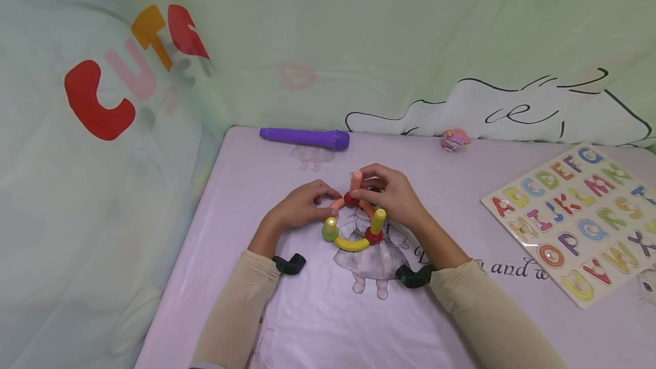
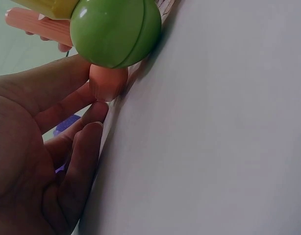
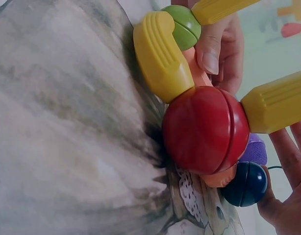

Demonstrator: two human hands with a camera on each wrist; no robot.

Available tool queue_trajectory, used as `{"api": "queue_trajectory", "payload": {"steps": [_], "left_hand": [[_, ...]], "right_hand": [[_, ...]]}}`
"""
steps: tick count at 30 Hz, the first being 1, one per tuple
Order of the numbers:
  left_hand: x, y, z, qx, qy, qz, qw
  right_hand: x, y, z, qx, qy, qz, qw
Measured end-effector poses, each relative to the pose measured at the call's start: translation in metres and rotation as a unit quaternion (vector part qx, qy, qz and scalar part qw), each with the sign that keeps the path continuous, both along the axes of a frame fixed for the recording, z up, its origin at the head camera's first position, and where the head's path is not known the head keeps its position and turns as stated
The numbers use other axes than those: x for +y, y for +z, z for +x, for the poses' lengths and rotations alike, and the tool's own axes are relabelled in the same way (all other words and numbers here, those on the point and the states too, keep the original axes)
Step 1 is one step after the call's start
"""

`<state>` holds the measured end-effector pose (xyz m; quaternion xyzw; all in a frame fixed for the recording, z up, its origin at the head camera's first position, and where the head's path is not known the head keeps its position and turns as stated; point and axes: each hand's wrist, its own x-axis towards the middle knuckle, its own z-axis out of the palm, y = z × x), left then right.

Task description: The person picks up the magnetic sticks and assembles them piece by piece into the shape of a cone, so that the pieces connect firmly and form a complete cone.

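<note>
A ring of toy sticks and balls lies on the table. My left hand [image 1: 302, 205] pinches the curved orange stick [image 2: 109, 82] on its left side, thumb against fingers, beside the green ball [image 2: 116, 32]. My right hand [image 1: 392, 189] grips the upright orange stick [image 1: 356, 180], which stands on the far red ball [image 1: 351, 199]. Nearer me, a curved yellow stick [image 1: 352, 244] joins the green ball to another red ball [image 3: 207, 129]. Both of those carry upright yellow sticks, one being the right yellow stick [image 1: 378, 221]. A dark blue ball [image 3: 244, 183] sits by my right fingers.
A purple microphone-shaped toy [image 1: 304, 138] lies along the table's back edge. To its right is a small pink object [image 1: 455, 139]. An alphabet puzzle board [image 1: 558, 261] occupies the right side. Printed cloth [image 1: 287, 27] hangs behind and at the left.
</note>
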<state>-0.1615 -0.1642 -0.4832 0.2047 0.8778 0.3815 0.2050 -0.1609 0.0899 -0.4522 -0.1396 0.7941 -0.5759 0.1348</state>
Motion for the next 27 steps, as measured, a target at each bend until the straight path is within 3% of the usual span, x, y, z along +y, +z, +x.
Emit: {"api": "queue_trajectory", "payload": {"steps": [27], "left_hand": [[-0.0008,-0.0012,0.0001,-0.001,0.003,0.004,1.0]], "right_hand": [[-0.0021,-0.004,-0.0006,0.004,-0.003,0.014,0.9999]]}}
